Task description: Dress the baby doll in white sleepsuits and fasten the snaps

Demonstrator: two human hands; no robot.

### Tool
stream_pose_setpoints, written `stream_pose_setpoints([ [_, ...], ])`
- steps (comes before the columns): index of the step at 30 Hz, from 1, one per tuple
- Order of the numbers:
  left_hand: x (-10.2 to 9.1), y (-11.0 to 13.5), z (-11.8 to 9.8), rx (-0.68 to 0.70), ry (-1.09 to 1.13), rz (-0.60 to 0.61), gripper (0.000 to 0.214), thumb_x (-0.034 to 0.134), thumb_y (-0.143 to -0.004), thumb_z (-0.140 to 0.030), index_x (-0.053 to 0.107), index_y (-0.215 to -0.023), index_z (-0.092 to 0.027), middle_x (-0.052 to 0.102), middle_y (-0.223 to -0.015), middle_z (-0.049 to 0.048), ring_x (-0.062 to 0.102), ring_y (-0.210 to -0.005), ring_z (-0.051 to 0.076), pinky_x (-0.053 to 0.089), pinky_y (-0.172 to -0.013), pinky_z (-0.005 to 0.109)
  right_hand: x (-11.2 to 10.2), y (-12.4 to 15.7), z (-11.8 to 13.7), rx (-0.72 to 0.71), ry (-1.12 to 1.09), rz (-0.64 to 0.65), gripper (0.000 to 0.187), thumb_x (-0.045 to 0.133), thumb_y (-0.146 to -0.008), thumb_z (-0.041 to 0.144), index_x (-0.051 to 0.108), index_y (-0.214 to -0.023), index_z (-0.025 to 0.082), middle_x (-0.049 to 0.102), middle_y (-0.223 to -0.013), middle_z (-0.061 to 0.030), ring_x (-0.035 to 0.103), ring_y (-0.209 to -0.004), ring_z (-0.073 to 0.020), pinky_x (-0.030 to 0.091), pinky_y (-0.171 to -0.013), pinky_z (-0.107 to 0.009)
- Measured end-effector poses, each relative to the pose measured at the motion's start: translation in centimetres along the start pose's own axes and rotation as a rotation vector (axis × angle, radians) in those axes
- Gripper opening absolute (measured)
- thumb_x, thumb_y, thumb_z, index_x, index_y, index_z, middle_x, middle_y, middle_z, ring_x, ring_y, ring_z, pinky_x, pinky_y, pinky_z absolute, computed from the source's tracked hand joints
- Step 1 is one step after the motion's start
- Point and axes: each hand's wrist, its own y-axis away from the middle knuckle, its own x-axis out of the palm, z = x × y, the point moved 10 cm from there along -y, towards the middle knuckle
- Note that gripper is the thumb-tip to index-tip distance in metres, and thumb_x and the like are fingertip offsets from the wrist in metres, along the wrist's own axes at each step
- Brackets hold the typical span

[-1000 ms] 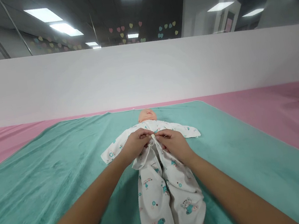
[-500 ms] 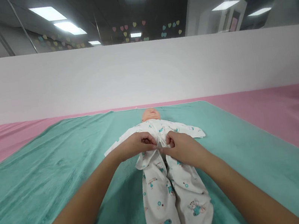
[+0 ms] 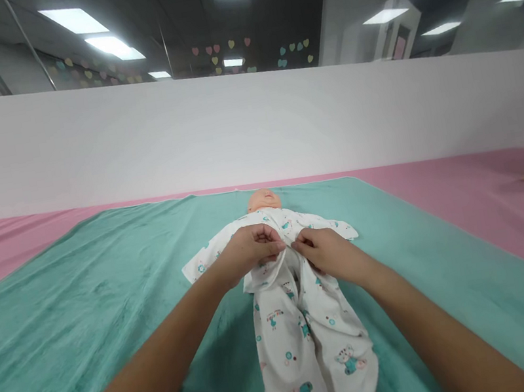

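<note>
While both hands work at the chest of a baby doll [image 3: 263, 200] lying on its back, the white printed sleeper [image 3: 309, 341] lies open down the front.

The left hand [image 3: 251, 251] pinches one front edge, raising a fold clear of the chest; the right hand [image 3: 328, 253] curls onto the opposite edge, its grip hard to tell; the doll lies flat on a teal fleece blanket [image 3: 93, 355] over a pink mat [image 3: 440, 191], within easy reach of both hands.
</note>
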Motion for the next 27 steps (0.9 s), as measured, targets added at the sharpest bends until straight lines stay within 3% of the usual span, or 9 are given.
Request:
stream_pose_setpoints([
  [4,1.0,-0.2,1.1,-0.069,0.035,-0.01,0.024,0.071,-0.063,-0.034,0.058,-0.069,-0.015,0.053,-0.057,-0.0014,0.049,-0.053,0.009,0.036,-0.047,0.021,0.7,0.2,-0.8,0.018,-0.109,0.123,0.008,0.049,-0.074,0.027,0.055,-0.071,0.021,0.054,-0.06,0.0015,0.045,-0.047,-0.0108,0.029,-0.041,-0.022],
  [10,1.4,-0.2,2.2,-0.14,-0.073,-0.053,0.016,0.069,-0.066,-0.028,0.059,-0.069,-0.016,0.055,-0.053,-0.0028,0.049,-0.046,0.007,0.033,-0.042,0.017,1.6,0.5,-0.9,0.04,-0.21,0.298,0.009,0.047,-0.073,0.023,0.053,-0.08,0.021,0.055,-0.07,0.0014,0.054,-0.055,-0.0111,0.039,-0.046,-0.021],
  [14,1.3,-0.3,2.5,-0.148,-0.1,-0.071,0.013,0.068,-0.067,-0.026,0.06,-0.07,-0.016,0.055,-0.052,-0.0031,0.049,-0.046,0.007,0.034,-0.042,0.017,1.7,0.3,-1.0,0.031,-0.171,0.275,0.01,0.045,-0.072,0.022,0.051,-0.08,0.021,0.053,-0.069,0.0023,0.05,-0.055,-0.0103,0.037,-0.046,-0.021],
  [21,1.2,-0.4,2.4,-0.153,-0.045,-0.056,0.017,0.072,-0.063,-0.027,0.06,-0.066,-0.016,0.056,-0.053,-0.003,0.051,-0.049,0.008,0.04,-0.046,0.017,1.1,0.1,-0.1,-0.058,0.107,0.062,0.007,0.051,-0.068,0.026,0.046,-0.071,0.021,0.049,-0.066,0.0035,0.041,-0.06,-0.0112,0.03,-0.05,-0.022],
  [27,1.1,-0.5,2.5,-0.144,0.005,-0.031,0.012,0.07,-0.065,-0.023,0.061,-0.067,-0.015,0.056,-0.053,-0.003,0.051,-0.05,0.007,0.041,-0.047,0.017,1.5,0.4,-0.4,-0.053,-0.005,0.231,0.02,0.052,-0.063,0.02,0.051,-0.083,0.024,0.049,-0.076,0.0031,0.043,-0.063,-0.011,0.033,-0.051,-0.021],
])
